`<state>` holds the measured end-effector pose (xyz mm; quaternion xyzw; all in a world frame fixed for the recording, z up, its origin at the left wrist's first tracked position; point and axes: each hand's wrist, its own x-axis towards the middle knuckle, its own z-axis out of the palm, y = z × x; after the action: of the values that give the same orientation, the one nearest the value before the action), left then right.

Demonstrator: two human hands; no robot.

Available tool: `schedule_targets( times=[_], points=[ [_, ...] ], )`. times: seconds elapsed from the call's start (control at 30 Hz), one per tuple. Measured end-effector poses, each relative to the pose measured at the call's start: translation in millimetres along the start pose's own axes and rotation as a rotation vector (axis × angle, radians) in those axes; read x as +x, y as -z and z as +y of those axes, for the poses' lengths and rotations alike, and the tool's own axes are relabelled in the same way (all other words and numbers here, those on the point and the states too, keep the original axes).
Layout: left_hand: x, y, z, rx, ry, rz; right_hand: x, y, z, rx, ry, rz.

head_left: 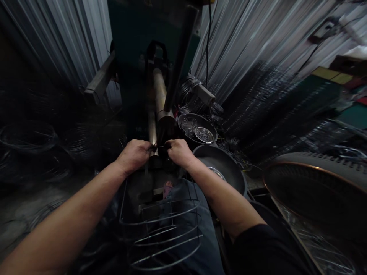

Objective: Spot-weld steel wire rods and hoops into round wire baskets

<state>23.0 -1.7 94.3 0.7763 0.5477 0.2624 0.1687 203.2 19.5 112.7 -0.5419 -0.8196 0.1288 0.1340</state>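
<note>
Head view showed a grey steel wire basket frame (160,233) of stacked oval rings, hanging below the hands before the person's lap, between them and a dull metal cylindrical arm (159,91) on a dark green machine (130,38). Left hand (133,154) and right hand (179,152) had fingers curled narrowly, holding a thin dark wire (153,147) beside the arm's lower end.

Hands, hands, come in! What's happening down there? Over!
Left hand, right hand closed on wire end by metal rod. Wire hoop frame below. Black pan beside right forearm. Over.
</note>
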Motion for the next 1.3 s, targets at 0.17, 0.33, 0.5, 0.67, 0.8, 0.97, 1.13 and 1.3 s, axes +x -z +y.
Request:
schedule_targets(
  times=[0.17,0.33,0.5,0.67,0.8,0.97,1.13,1.3],
  points=[
    [-0.7,0.5,1.1,0.033,0.004,-0.01,-0.6,0.4,-0.2,-0.049,-0.008,-0.003],
    [1.6,-2.9,2.4,0.052,0.026,0.028,-0.8,-2.0,-1.0,-0.018,0.004,0.009],
    [-8.9,-0.2,2.2,-0.207,0.152,0.066,-2.1,0.2,7.1,0.198,-0.045,0.029],
    [-48.0,-5.5,5.9,-1.021,0.578,0.268,-23.5,-6.0,25.7,0.888,-0.288,0.018],
    [-60.5,-10.4,17.0,-1.233,0.709,0.398,-38.2,-22.4,28.0,1.24,-0.413,0.186],
    [-52.8,-7.4,23.9,-1.238,0.734,0.402,-40.0,-26.3,22.0,1.31,-0.483,0.232],
    [-52.0,-9.7,18.9,-1.273,0.706,0.432,-40.8,-23.4,20.2,1.339,-0.499,0.237],
    [-50.4,-12.6,13.4,-1.287,0.705,0.413,-41.4,-25.3,19.8,1.38,-0.501,0.255]
  ],
)
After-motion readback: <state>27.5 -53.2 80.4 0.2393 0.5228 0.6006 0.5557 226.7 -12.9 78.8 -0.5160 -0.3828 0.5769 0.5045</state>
